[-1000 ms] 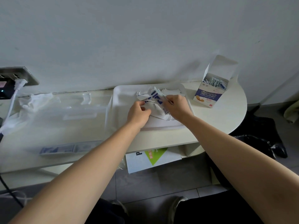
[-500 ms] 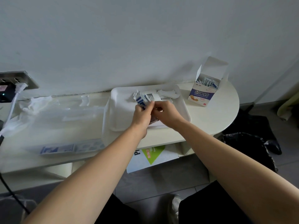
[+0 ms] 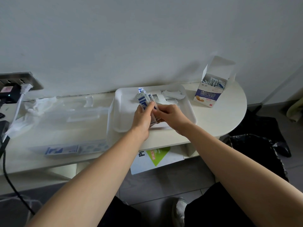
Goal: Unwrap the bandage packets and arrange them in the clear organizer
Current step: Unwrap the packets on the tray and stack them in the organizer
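Both hands (image 3: 157, 114) grip bandage packets (image 3: 144, 101) above white tray (image 3: 124, 102)

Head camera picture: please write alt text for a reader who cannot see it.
Two bare hands, left hand and right hand, hold a bundle of blue-and-white bandage packets over a white tray that holds torn wrappers. An open bandage box stands to the right on the cream table.

I count two hands (image 3: 142, 118) (image 3: 172, 117), one tray (image 3: 124, 115), one open box (image 3: 211, 89), one clear organizer (image 3: 78, 148).
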